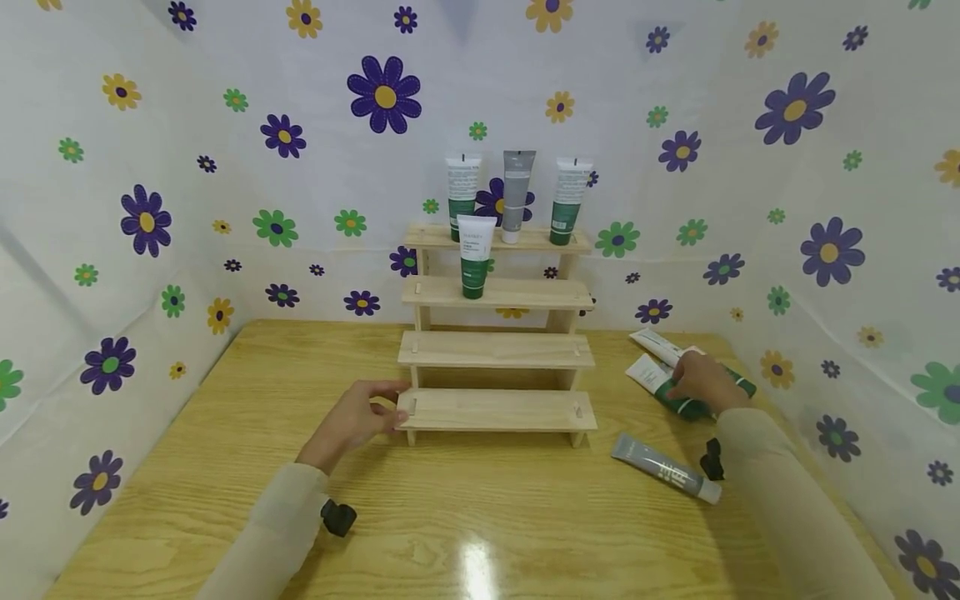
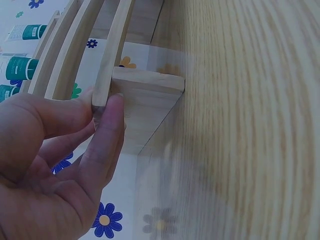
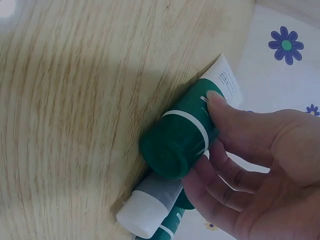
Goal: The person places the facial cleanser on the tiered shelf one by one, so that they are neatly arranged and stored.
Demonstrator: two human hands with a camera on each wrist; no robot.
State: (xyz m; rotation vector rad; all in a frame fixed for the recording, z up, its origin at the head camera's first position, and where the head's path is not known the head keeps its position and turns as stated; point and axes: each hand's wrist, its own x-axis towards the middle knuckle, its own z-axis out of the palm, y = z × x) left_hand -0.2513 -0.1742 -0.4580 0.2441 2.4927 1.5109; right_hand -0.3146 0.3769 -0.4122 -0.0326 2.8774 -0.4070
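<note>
At the left end of the stepped wooden rack's lowest shelf [image 1: 495,410], my left hand [image 1: 362,418] pinches the board between thumb and fingers. In the left wrist view, the thumb lies on the board's upper face and the fingers [image 2: 107,135] curl beneath it. On the table to the right, my right hand [image 1: 705,381] grips a green-and-white squeeze tube [image 3: 187,122], thumb on one side and fingers on the other. A grey tube with a white cap [image 3: 145,214] lies close beside it in the right wrist view, with another green tube [image 3: 172,222] partly hidden.
Three tubes stand on the top shelf, a grey tube [image 1: 517,196] in the middle. One white-and-green tube [image 1: 475,257] stands on the shelf below. Nearer me on the table [image 1: 480,500] lies another grey tube [image 1: 666,468]. Flowered cloth [image 1: 315,183] encloses the back and sides.
</note>
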